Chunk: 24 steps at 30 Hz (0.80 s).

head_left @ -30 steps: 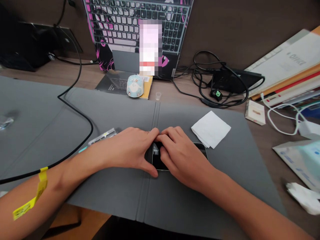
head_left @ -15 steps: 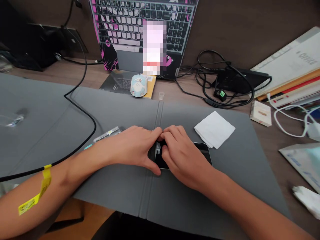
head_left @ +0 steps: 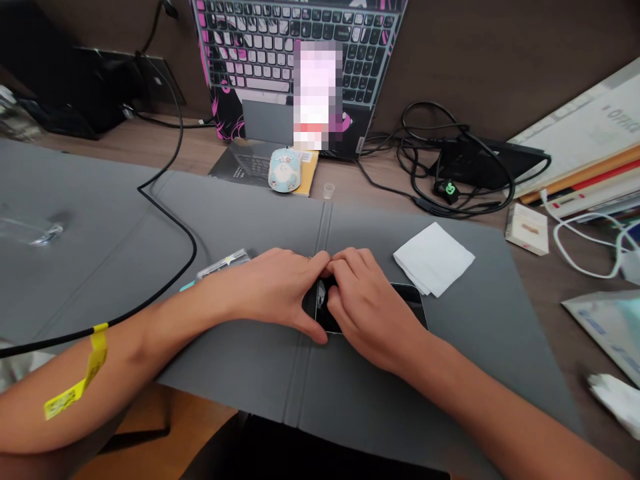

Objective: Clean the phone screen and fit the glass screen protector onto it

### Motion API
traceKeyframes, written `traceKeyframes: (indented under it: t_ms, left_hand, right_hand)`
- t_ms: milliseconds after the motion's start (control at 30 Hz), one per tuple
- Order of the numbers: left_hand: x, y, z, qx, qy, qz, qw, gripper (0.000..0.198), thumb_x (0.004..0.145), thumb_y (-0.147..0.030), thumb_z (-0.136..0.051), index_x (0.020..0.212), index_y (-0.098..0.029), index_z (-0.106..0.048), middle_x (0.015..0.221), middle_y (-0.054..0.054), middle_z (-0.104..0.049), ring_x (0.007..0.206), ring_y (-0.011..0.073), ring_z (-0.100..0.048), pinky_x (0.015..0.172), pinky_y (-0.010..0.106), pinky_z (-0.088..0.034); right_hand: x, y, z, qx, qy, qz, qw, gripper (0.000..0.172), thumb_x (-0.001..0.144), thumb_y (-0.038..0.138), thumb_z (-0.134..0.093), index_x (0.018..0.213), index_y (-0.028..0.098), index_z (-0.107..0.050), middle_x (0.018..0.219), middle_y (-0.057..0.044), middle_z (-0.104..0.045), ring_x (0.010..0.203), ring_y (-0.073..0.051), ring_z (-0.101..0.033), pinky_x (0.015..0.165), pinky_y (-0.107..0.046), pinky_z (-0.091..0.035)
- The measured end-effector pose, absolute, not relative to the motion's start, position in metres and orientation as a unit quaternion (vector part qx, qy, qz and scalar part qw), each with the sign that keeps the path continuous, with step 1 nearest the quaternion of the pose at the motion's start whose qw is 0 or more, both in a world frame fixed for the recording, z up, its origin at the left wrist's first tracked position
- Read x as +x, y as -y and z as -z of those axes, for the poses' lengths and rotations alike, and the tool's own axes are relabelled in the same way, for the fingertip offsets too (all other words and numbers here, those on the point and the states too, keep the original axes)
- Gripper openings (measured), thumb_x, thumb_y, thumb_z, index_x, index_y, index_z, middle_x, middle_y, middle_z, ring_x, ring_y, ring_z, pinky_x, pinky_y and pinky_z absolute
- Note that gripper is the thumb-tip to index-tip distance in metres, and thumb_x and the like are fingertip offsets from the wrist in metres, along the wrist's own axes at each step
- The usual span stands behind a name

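A dark-screened smartphone (head_left: 411, 300) lies flat on the grey desk mat (head_left: 240, 373), mostly covered by my hands. My left hand (head_left: 280, 287) is bent round its left end, the thumb at the near corner and the fingers by the far edge. Across the middle of the screen rests my right hand (head_left: 365, 303), its fingers curled and fingertips pinched together close to my left fingertips. Whatever sits between those right fingertips is hidden. A folded white cloth (head_left: 434, 260) lies just beyond the phone on the right. Behind my left wrist is a small clear packet (head_left: 224, 264).
A laptop (head_left: 270, 117) stands at the back, with a mouse (head_left: 285, 171) and a tiny clear cup (head_left: 328, 191) before it. A black cable (head_left: 187, 233) crosses the mat to my left arm. Tangled cables (head_left: 463, 207), a small box (head_left: 527, 230) and books (head_left: 585, 173) occupy the right.
The whole view has shifted slightly, so everything appears a little farther right. Both hands keep nearly the same pose on the smartphone.
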State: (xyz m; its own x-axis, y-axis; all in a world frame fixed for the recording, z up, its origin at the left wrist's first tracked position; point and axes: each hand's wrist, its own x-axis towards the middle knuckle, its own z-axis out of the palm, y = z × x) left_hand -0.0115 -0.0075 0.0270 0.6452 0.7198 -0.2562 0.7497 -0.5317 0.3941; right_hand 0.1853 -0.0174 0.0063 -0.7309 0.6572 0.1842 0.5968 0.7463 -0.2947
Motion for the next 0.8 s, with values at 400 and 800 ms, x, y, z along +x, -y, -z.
traceKeyframes:
  t_ms: [400, 800]
  left_hand:
    - [-0.0118, 0.0091, -0.0306, 0.871, -0.426, 0.042, 0.240, 0.059, 0.075, -0.071, -0.068, 0.098, -0.023, -0.043, 0.083, 0.002, -0.067, 0.075, 0.0265, -0.066, 0.057, 0.032, -0.034]
    - [-0.0104, 0.0098, -0.0348, 0.870, -0.428, 0.047, 0.239, 0.060, 0.074, -0.069, -0.070, 0.101, -0.022, -0.045, 0.086, 0.003, -0.068, 0.079, 0.0287, -0.068, 0.058, 0.033, -0.038]
  right_hand:
    - [0.1815, 0.0201, -0.0052, -0.371, 0.913, -0.095, 0.142, 0.015, 0.091, 0.012, -0.038, 0.092, 0.016, -0.052, 0.095, -0.012, -0.053, 0.089, -0.027, -0.043, 0.078, -0.042, -0.040]
    - [0.1810, 0.0200, -0.0047, -0.370, 0.912, -0.084, 0.153, 0.014, 0.091, 0.012, -0.038, 0.092, 0.018, -0.051, 0.094, -0.012, -0.054, 0.088, -0.026, -0.043, 0.077, -0.041, -0.040]
